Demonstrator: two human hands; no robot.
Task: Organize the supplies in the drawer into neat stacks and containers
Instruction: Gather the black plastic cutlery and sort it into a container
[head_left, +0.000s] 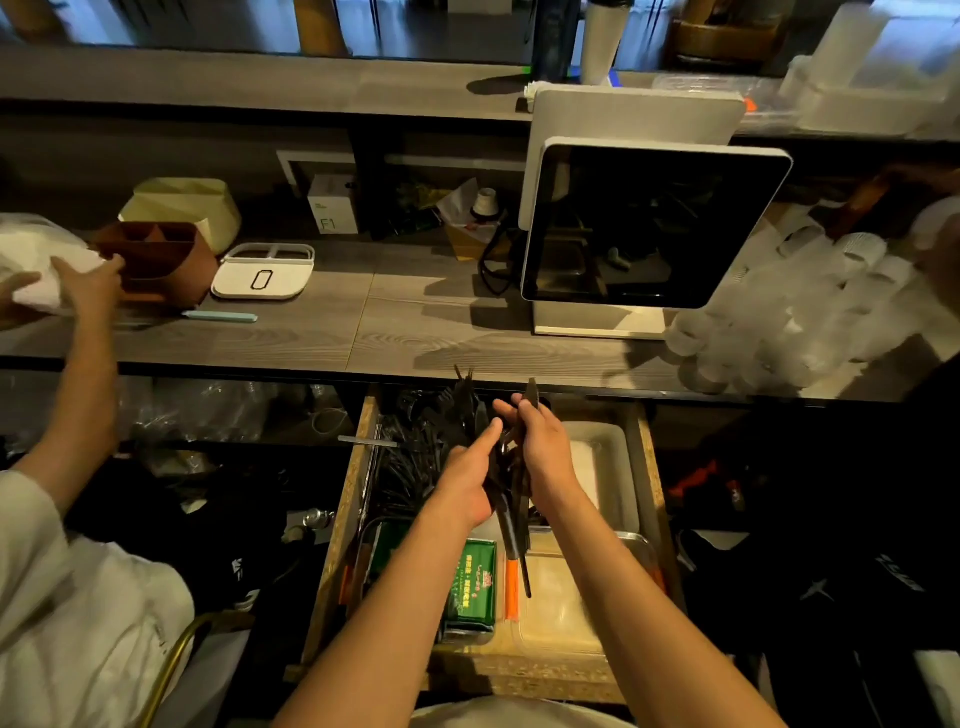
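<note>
Above the open wooden drawer (645, 467), my left hand (467, 480) and my right hand (540, 447) hold one bundle of black plastic cutlery (470, 410) between them. Fork tines stick up past the counter edge and handles hang down below my palms. My right hand grips a few dark pieces near the top. More loose black cutlery (402, 467) lies in the drawer's back left. A green packet (470, 587), an orange straw (512, 590), a clear plastic container (558, 603) and a white tray (613, 457) also lie in the drawer.
A point-of-sale screen (649, 223) stands on the wooden counter (363, 322). Several clear plastic cups (779, 312) lie at the right. At the left, another person's hand (85, 288) holds white material beside a brown divided caddy (156, 260) and a white tray (265, 273).
</note>
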